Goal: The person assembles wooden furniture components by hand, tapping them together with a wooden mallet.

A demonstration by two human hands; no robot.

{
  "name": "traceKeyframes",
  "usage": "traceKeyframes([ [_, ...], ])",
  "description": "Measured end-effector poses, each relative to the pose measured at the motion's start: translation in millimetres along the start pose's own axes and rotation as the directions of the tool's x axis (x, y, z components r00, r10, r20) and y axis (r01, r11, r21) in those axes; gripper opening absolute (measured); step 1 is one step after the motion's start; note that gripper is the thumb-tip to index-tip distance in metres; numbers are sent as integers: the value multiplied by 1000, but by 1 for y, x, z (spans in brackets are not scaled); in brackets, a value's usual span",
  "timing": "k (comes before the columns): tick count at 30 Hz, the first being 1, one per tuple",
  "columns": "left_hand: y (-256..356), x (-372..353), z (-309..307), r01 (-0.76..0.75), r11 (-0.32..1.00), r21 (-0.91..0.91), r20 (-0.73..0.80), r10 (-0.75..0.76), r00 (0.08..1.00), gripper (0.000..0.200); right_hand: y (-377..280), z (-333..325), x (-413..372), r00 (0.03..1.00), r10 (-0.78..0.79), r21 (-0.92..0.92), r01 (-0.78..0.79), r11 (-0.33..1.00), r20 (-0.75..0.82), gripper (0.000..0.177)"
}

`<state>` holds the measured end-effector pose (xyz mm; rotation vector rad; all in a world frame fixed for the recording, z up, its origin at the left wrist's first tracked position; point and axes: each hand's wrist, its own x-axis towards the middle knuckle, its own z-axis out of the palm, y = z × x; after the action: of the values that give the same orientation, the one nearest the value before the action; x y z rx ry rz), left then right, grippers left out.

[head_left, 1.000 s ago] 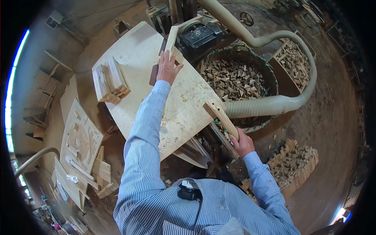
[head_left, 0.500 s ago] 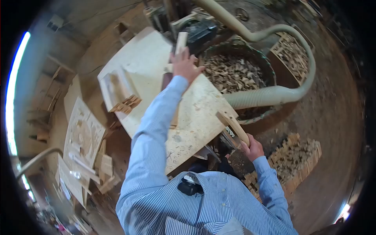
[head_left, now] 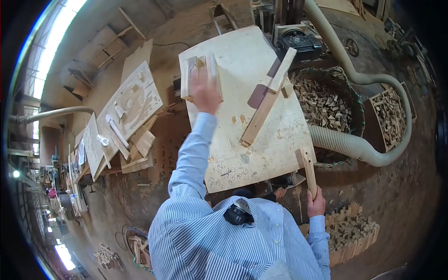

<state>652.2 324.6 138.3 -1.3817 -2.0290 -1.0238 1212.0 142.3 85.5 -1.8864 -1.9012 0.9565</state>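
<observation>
My left hand (head_left: 206, 95), smeared by motion, is over a stack of pale wood strips (head_left: 213, 70) at the far left of the plywood tabletop (head_left: 261, 172). Its fingers are too blurred to show whether they grip a piece. My right hand (head_left: 316, 204) is closed around the lower end of a wooden stick (head_left: 309, 172), whose upper end reaches the table's right corner. Across the table's right side lies a long wooden bar (head_left: 255, 123) at a slant. A paler wood strip (head_left: 283, 70) sits at its upper end, and a dark reddish plate (head_left: 258, 96) lies beneath.
A large basket of wood offcuts (head_left: 324, 105) stands right of the table, with a thick ribbed hose (head_left: 347, 145) curving around it. A dark motor (head_left: 300, 43) sits behind. Stacked blocks (head_left: 352, 233) lie on the floor at lower right; another board-topped bench (head_left: 137, 95) stands left.
My left hand has left the bar and pale strip and moved left to the strip stack. My right hand still holds the stick. The view has turned left.
</observation>
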Motion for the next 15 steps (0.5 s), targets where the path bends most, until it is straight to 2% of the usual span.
traceKeyframes([
  [1,-34,4,-11,117,993,8,-42,-116,992,61,-1,-1,0,1000,19,25,-19,1000,20,46],
  [3,-87,0,-13,339,923,185,-53,-335,941,64,-2,-2,-1,998,32,49,-34,998,47,46],
  [4,-95,3,-21,342,920,191,-58,-338,939,64,-2,-2,-2,998,30,49,-32,998,50,46],
  [5,-101,6,-28,454,870,195,226,-490,842,63,-1,-3,-3,998,27,47,-30,998,51,46],
  [6,-103,9,-33,549,803,231,488,-584,649,63,-1,-3,-3,998,23,45,-25,999,54,46],
  [7,-102,3,-27,462,853,242,422,-521,742,57,-1,-3,-3,999,8,39,-10,999,38,45],
  [11,-87,-5,-25,424,861,280,376,-505,777,57,2,-3,-5,999,7,19,-8,1000,41,45],
  [15,-104,-14,-22,409,883,230,309,-465,830,59,4,-2,-5,999,-32,6,32,999,6,44],
])
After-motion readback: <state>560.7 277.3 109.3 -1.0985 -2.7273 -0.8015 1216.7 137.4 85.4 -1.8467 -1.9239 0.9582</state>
